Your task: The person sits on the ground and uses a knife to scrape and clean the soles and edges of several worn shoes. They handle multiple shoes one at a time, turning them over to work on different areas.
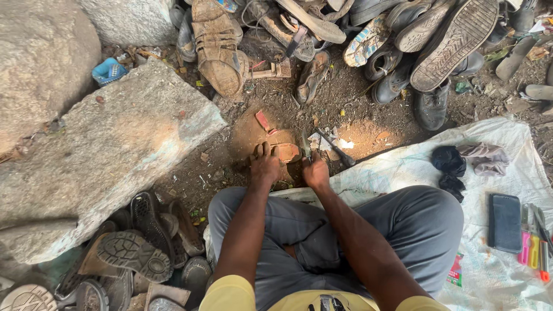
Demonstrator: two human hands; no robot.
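Note:
I sit on the ground with my knees apart. My left hand [264, 166] presses down on a brown leather piece [285, 152] that lies on a flat brown block [249, 131] in the dirt. My right hand [316, 171] is closed around a small metal blade tool [306, 148] whose tip points up and away beside the leather piece. A dark-handled tool [335, 148] lies on the ground just right of that hand. A small red scrap [262, 120] rests on the block beyond my fingers.
Large grey stones [109, 144] fill the left. Heaps of worn shoes and soles lie at the top [403, 34] and bottom left [132, 253]. On the white sack [507, 173] at right lie dark cloths [449, 164], a black phone [505, 222] and coloured tools [534, 245].

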